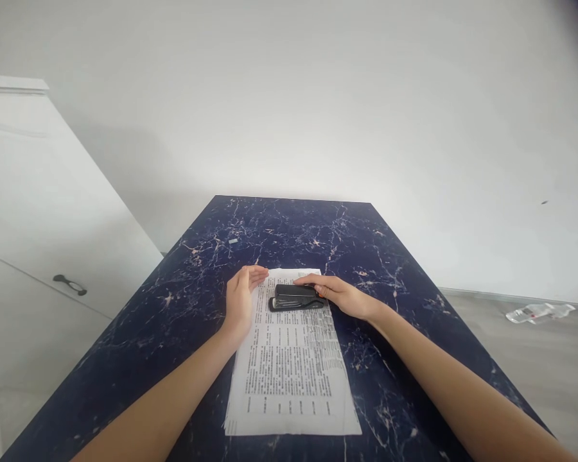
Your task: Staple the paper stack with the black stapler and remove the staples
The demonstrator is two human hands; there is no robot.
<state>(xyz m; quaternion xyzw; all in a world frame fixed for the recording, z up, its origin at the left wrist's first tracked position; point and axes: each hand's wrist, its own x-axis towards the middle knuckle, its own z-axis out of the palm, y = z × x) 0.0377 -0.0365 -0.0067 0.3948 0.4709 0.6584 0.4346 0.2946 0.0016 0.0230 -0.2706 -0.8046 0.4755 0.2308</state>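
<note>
A black stapler (296, 298) lies on its side across the upper part of a stack of printed sheets (289, 372). My right hand (340, 294) grips the stapler's right end, its fingers over the top and the thumb in front. At the stack's upper left edge rests my left hand (243, 298), its fingers stretched out and pointing right, with nothing held in it. The sheets lie lengthwise toward me, their lower left corners slightly uneven.
The papers are on a dark blue marble-patterned table (298, 231). A small pale strip (234, 241) lies farther back. To the left stands a white cabinet (52, 192) with a dark handle (70, 284). Clear plastic packaging (539, 313) is on the floor at right.
</note>
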